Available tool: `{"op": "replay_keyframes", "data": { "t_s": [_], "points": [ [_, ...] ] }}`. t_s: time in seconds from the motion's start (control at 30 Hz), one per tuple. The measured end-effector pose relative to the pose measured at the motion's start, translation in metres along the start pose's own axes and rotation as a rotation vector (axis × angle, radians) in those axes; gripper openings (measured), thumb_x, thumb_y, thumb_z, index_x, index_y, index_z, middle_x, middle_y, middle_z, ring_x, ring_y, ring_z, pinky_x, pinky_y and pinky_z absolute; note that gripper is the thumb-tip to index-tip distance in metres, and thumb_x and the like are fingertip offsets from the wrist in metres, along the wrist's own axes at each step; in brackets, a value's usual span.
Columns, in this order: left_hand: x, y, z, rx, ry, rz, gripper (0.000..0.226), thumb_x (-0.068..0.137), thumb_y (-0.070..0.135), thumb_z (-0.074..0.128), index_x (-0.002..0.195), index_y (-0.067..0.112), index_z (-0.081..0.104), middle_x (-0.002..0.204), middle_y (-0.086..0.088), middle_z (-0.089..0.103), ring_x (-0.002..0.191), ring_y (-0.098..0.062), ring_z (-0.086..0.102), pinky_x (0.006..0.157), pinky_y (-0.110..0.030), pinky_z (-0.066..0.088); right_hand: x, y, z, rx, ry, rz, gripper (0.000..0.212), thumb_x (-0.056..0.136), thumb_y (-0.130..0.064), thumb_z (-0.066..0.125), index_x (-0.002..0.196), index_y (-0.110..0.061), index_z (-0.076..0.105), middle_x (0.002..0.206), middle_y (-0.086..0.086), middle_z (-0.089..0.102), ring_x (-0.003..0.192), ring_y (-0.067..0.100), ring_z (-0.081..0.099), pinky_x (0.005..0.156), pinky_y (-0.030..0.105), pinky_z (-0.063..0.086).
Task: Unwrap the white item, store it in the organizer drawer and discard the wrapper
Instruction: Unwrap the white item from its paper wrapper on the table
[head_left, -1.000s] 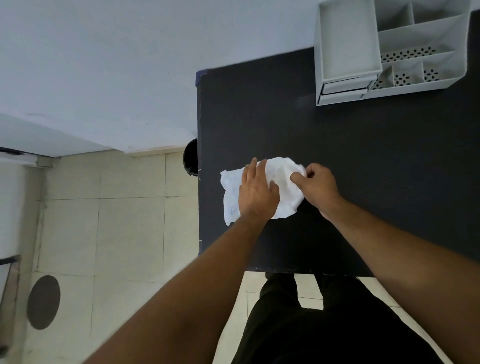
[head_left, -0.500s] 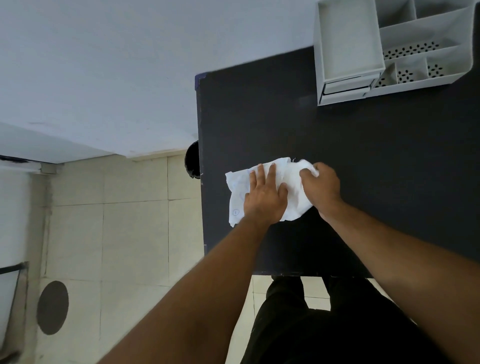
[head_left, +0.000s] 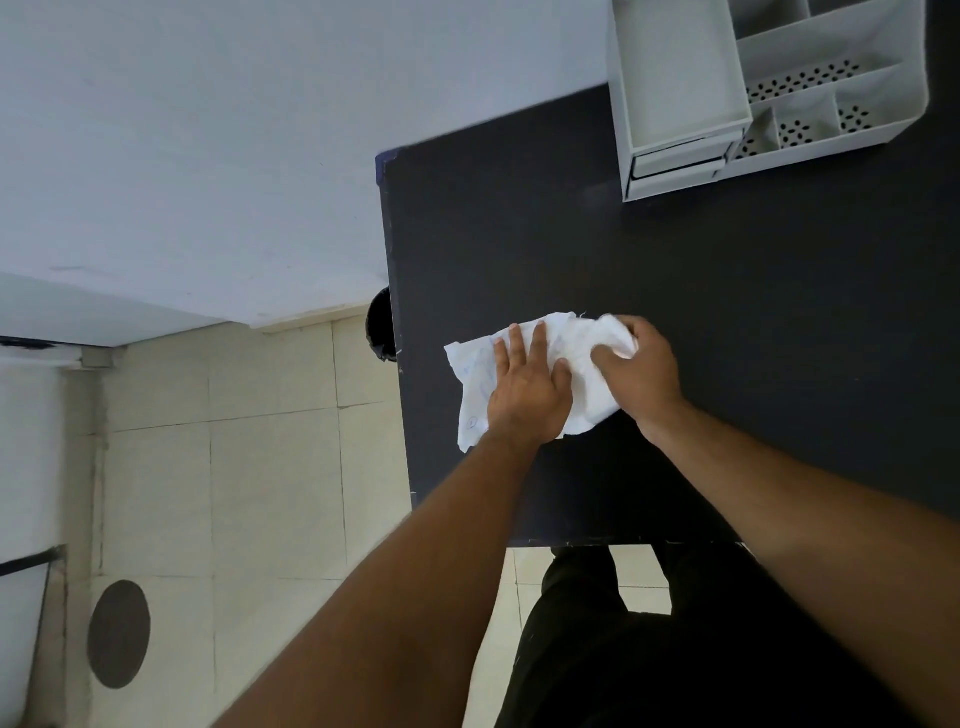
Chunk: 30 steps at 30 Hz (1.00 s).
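A crumpled white wrapper (head_left: 576, 358) with faint blue print lies on the black table (head_left: 727, 312), near its left edge. My left hand (head_left: 527, 392) presses flat on the wrapper's left part, fingers spread. My right hand (head_left: 641, 371) pinches the wrapper's bunched right end. What is inside the wrapper is hidden. The grey organizer (head_left: 769, 88) stands at the table's far right, its drawer (head_left: 678, 78) pulled out toward the left and empty.
A dark round bin (head_left: 382, 325) sits on the floor just beyond the table's left edge. A tiled floor with a dark round patch (head_left: 118, 634) lies to the left. My dark trousers (head_left: 649, 649) are below the table's near edge.
My right hand has shifted a little to the right along the wrapper, bunching its right end. My left hand has stayed pressed on it.
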<state>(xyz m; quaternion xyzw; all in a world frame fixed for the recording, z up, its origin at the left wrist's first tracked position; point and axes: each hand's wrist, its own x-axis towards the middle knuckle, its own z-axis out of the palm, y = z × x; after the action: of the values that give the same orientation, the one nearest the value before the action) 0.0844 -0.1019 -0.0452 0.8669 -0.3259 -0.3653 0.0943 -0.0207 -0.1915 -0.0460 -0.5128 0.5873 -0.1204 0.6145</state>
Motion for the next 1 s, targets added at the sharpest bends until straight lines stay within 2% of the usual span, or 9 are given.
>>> {"op": "replay_keyframes", "data": {
  "t_s": [0.13,0.2,0.3,0.4,0.47,0.53,0.63,0.77,1.0],
  "points": [
    [-0.003,0.000,0.000,-0.053,0.093,0.015,0.066,0.107,0.041,0.037,0.163,0.028,0.004,0.172,-0.006,0.000,0.158,-0.027,-0.006,0.120,-0.052,0.023,-0.001,0.009,-0.011,0.184,-0.198,0.169,0.061,0.078,-0.008,0.082,0.131,-0.020,0.054,0.121,-0.002,0.065,0.108,0.016,0.066,0.091,0.037,0.057],
    [-0.006,-0.003,0.003,-0.003,0.171,0.043,0.067,0.105,0.042,0.039,0.162,0.028,0.008,0.172,-0.004,0.005,0.158,-0.025,0.000,0.117,-0.055,0.030,-0.001,0.011,-0.016,0.115,-0.224,0.179,0.052,0.079,-0.006,0.081,0.124,-0.017,0.058,0.118,0.002,0.068,0.107,0.022,0.068,0.092,0.043,0.058],
    [-0.017,-0.010,0.011,0.030,0.232,0.072,0.064,0.104,0.045,0.040,0.160,0.023,0.019,0.171,-0.003,0.015,0.158,-0.024,0.009,0.120,-0.057,0.030,-0.003,0.006,-0.016,0.132,-0.117,0.154,0.028,0.084,-0.002,0.074,0.106,-0.018,0.066,0.106,0.004,0.072,0.099,0.021,0.071,0.082,0.036,0.059],
    [-0.029,-0.014,0.018,-0.017,0.222,0.045,0.057,0.105,0.045,0.040,0.156,0.022,0.031,0.169,-0.001,0.021,0.157,-0.021,0.013,0.121,-0.056,0.029,-0.004,-0.001,-0.014,0.256,-0.109,0.200,0.028,0.087,-0.004,0.073,0.096,-0.029,0.064,0.106,0.002,0.072,0.097,0.020,0.070,0.082,0.039,0.060],
    [-0.033,-0.015,0.020,-0.019,0.208,0.019,0.055,0.106,0.046,0.039,0.156,0.023,0.033,0.170,0.000,0.020,0.157,-0.020,0.012,0.122,-0.054,0.028,-0.005,-0.005,-0.015,0.290,-0.234,0.262,0.031,0.088,-0.007,0.074,0.107,-0.030,0.063,0.109,0.000,0.071,0.100,0.021,0.070,0.081,0.044,0.062],
    [-0.033,-0.016,0.019,0.010,0.186,0.011,0.056,0.107,0.047,0.037,0.157,0.024,0.031,0.170,0.001,0.016,0.158,-0.020,0.009,0.122,-0.052,0.027,-0.007,-0.007,-0.015,0.280,-0.345,0.295,0.048,0.086,-0.004,0.076,0.122,-0.031,0.059,0.114,-0.003,0.068,0.103,0.020,0.068,0.081,0.047,0.062],
    [-0.031,-0.017,0.018,0.013,0.162,0.009,0.057,0.107,0.045,0.037,0.159,0.023,0.027,0.171,-0.002,0.013,0.158,-0.022,0.009,0.121,-0.051,0.028,-0.009,-0.001,-0.012,0.218,-0.305,0.256,0.066,0.083,0.006,0.072,0.136,-0.026,0.052,0.119,-0.002,0.064,0.109,0.022,0.065,0.080,0.046,0.063],
    [-0.028,-0.015,0.018,0.017,0.157,-0.017,0.058,0.108,0.044,0.034,0.161,0.025,0.021,0.171,-0.004,0.012,0.158,-0.024,0.008,0.120,-0.050,0.029,-0.011,0.006,-0.012,0.172,-0.155,0.205,0.066,0.081,0.006,0.068,0.138,-0.021,0.049,0.118,-0.001,0.063,0.107,0.020,0.064,0.086,0.045,0.061],
    [-0.029,-0.015,0.019,0.036,0.129,-0.023,0.059,0.108,0.042,0.033,0.162,0.026,0.014,0.171,-0.007,0.006,0.158,-0.027,0.003,0.119,-0.052,0.028,-0.015,0.006,-0.017,0.206,-0.294,0.252,0.065,0.083,0.008,0.070,0.134,-0.029,0.050,0.122,-0.003,0.063,0.107,0.018,0.065,0.069,0.038,0.063]
  ]
}}
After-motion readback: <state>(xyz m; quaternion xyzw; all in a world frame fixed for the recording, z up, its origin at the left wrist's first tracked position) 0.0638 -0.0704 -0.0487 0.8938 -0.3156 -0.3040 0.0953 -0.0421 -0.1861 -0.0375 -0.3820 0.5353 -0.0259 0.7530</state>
